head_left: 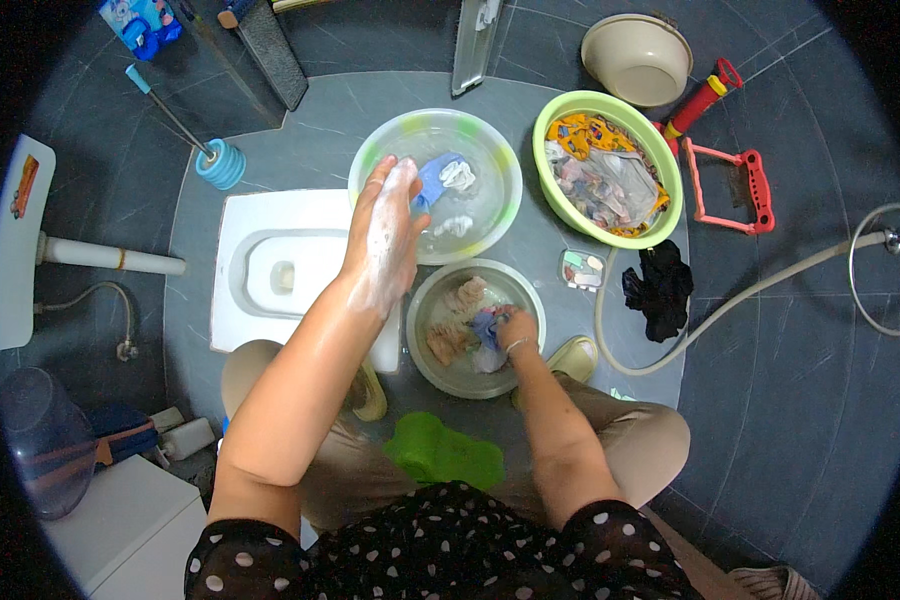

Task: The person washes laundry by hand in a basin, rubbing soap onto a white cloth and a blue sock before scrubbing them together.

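Observation:
My left hand [385,225], coated in white soapy foam, is raised over the near left rim of a wide translucent basin [505,205] with green and yellow patches. Its fingers stretch forward and hold nothing that I can see. In that basin's water float a blue cloth [432,180] and white cloth pieces [456,226]. My right hand [516,328] reaches into a smaller grey basin [420,365] and grips a small blue cloth [487,325]; its fingertips are partly hidden. Beige and brown cloths [450,342] lie beside it in cloudy water.
A green tub [542,175] heaped with clothes stands far right, near a soap dish [580,268] and black cloth [658,290]. A hose [740,295] curves along the right. A squat toilet [235,270] lies left; a green stool [440,450] is beneath me.

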